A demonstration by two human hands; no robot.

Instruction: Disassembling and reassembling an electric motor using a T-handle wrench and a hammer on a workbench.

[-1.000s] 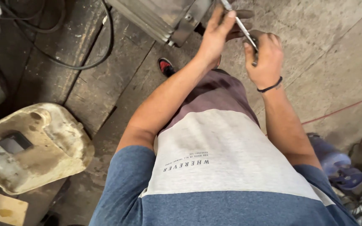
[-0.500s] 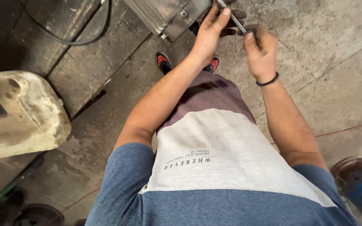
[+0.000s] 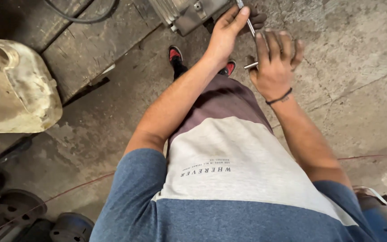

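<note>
I look down my own chest at a concrete floor. A thin metal wrench (image 3: 250, 28) runs from the top edge down toward my right hand. My left hand (image 3: 225, 32) pinches its upper shaft, right beside a grey metal machine housing (image 3: 189, 13) at the top of the view. My right hand (image 3: 274, 65), with a dark band on the wrist, is closed around the lower end of the wrench, whose tip sticks out at the thumb side. Both arms are stretched forward above my red and black shoes (image 3: 174, 54).
A dirty cream plastic jerrycan (image 3: 16, 87) lies at the left on dark wooden planks (image 3: 90, 49). A black cable (image 3: 79, 18) curls at the top left. Round metal parts (image 3: 16, 210) sit at the bottom left, another metal part (image 3: 381, 206) at the bottom right.
The view has swung, so the jerrycan slid left and up. My right hand turned over, with its back now facing me, and dropped slightly lower on the wrench. The left hand stays on the shaft.
</note>
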